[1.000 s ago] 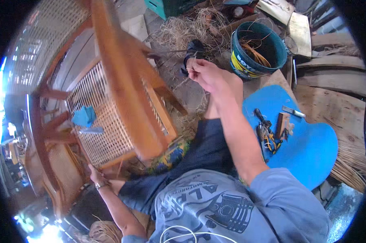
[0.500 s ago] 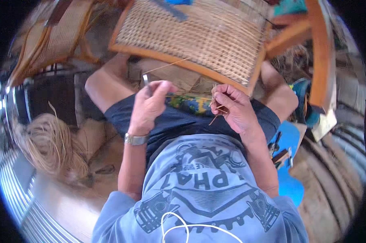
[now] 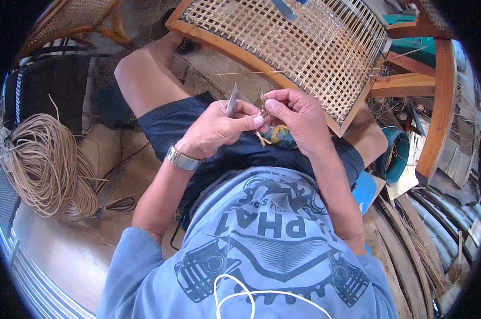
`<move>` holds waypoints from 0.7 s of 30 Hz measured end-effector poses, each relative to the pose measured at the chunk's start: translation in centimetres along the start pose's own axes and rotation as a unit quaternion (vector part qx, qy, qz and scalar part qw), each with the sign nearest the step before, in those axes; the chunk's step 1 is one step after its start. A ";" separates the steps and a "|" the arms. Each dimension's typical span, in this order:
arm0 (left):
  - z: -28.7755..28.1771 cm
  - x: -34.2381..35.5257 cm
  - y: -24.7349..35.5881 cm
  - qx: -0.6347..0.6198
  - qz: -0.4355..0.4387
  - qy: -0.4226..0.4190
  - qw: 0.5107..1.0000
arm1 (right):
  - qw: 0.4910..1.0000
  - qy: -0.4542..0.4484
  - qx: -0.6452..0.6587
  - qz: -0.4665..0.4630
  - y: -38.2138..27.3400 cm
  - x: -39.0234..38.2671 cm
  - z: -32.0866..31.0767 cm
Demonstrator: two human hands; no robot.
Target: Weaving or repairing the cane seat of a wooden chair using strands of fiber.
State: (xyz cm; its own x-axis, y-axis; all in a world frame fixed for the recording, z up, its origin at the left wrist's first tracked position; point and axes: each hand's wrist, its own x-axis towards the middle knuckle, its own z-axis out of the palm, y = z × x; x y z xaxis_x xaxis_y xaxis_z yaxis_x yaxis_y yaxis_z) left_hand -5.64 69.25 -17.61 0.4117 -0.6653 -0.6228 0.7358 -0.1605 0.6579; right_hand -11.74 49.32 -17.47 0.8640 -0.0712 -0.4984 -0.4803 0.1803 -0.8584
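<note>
My left hand is closed on a knife, whose flat grey blade points up past the fingers; its handle is hidden in the palm. Close beside it, my right hand pinches a small tangle of brown cane strips between thumb and fingers. The left thumb and fingertips touch or nearly touch this tangle. Just beyond the hands, a wooden chair frame holds a woven cane seat, with open weave and parallel strands toward its far right. One loose strand sticks out over its front edge.
A big coil of cane lies at the left. On the seat's far part rests a flat grey-blue tool. A chair leg and a teal bucket stand at the right, near wooden planks. Another cane chair is far left.
My hands were apart and have come together, the left moving right with the knife to the cane tangle in my right hand. The whole view has shifted, with the chair farther right.
</note>
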 end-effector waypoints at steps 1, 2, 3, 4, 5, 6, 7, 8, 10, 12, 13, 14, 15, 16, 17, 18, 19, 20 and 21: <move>-0.2 -0.2 -0.1 -0.004 0.002 -0.004 1.000 | 1.000 0.000 0.020 0.013 0.2 0.0 0.0; -0.3 -0.5 -0.3 0.006 0.003 -0.004 1.000 | 0.999 0.006 0.037 0.029 0.3 -0.1 0.1; -0.4 -0.7 -0.4 0.015 0.006 -0.006 1.000 | 0.999 -0.003 0.038 0.027 0.5 -0.1 0.1; -0.4 -0.8 -0.6 0.015 0.002 -0.003 1.000 | 0.999 -0.007 0.028 0.027 0.6 -0.2 0.1; -0.4 -1.0 -0.8 0.002 0.000 -0.010 1.000 | 0.999 -0.002 0.012 0.042 0.7 -0.3 0.1; -0.4 -1.1 -0.9 -0.010 -0.003 -0.016 1.000 | 0.999 -0.012 0.021 0.029 0.8 -0.3 0.1; -0.5 -1.2 -1.0 -0.010 -0.005 -0.015 1.000 | 0.999 -0.018 0.033 0.031 0.8 -0.4 0.1; -0.5 -1.3 -1.1 -0.030 -0.009 -0.019 0.999 | 0.998 -0.022 0.048 0.034 0.9 -0.6 0.2; -0.5 -1.5 -1.3 -0.047 -0.012 -0.022 0.999 | 0.998 -0.031 0.042 0.024 0.9 -0.8 0.2; -0.5 -1.6 -1.4 -0.056 -0.022 -0.016 0.998 | 0.998 -0.037 0.038 0.013 1.0 -1.2 0.2; -0.5 -1.7 -1.4 -0.054 -0.019 -0.017 0.998 | 0.998 -0.033 0.046 0.017 1.1 -1.3 0.1; -0.4 -1.8 -1.5 -0.056 -0.025 -0.014 0.998 | 0.998 -0.029 0.054 0.021 1.2 -1.5 0.1; -0.3 -1.8 -1.5 -0.057 -0.032 -0.012 0.998 | 0.998 -0.029 0.056 0.019 1.3 -1.7 0.0; -0.2 -1.9 -1.6 -0.056 -0.032 -0.011 0.998 | 0.998 -0.041 0.053 0.018 1.4 -1.8 -0.2; -0.2 -1.9 -1.7 -0.054 -0.037 -0.008 0.998 | 0.997 -0.047 0.049 0.022 1.5 -1.9 -0.3; 0.0 -2.0 -1.8 -0.053 -0.042 -0.005 0.998 | 0.997 -0.052 0.051 0.015 1.7 -2.1 -0.4; 0.1 -2.0 -2.0 -0.051 -0.043 -0.005 0.998 | 0.996 -0.056 0.070 0.023 1.8 -2.2 -0.6; 0.2 -2.1 -2.1 -0.076 -0.045 -0.008 0.996 | 0.994 -0.053 0.086 0.037 2.0 -2.3 -0.7; 0.2 -2.1 -2.2 -0.101 -0.047 -0.012 0.994 | 0.994 -0.059 0.091 0.029 2.2 -2.4 -0.7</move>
State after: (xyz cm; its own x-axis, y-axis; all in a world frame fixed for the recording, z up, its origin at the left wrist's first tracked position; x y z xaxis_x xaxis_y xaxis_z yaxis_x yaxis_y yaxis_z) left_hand -8.26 70.83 -17.65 0.3245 -0.6719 -0.6658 0.8644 -0.0753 0.4972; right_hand -14.93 49.15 -18.26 0.8529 0.0581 -0.5188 -0.5032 0.3564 -0.7873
